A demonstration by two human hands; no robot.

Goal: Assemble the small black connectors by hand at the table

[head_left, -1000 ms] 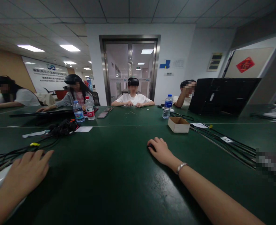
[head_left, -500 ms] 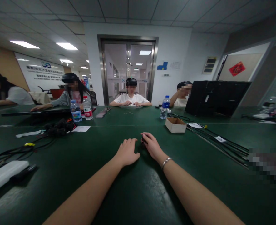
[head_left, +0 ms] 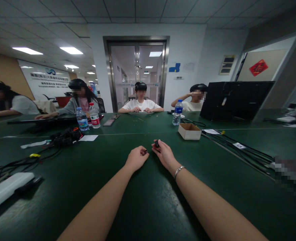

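Note:
Over the middle of the green table (head_left: 138, 207), my left hand (head_left: 136, 158) is closed, with a small dark piece (head_left: 146, 152) showing at its fingertips. It is too small to name. My right hand (head_left: 165, 154), with a silver bangle (head_left: 179, 171) on the wrist, pinches a small black rounded object (head_left: 157, 144) between thumb and fingers. What kind of object it is cannot be made out. The two hands are close together but apart, fingertips facing each other. Beyond my right hand stands an open cardboard box (head_left: 190, 134).
Water bottles (head_left: 82, 120) stand at the far left and another bottle (head_left: 177, 113) behind the box. Black cables (head_left: 248, 152) run along the right, near a black monitor (head_left: 235, 100). A white device (head_left: 12, 187) lies at left. A person (head_left: 141, 102) sits opposite, others alongside.
My left fingers, spread before, have curled in and now hold a small dark piece. My right hand has turned slightly, so the black object shows more. The view has shifted a little.

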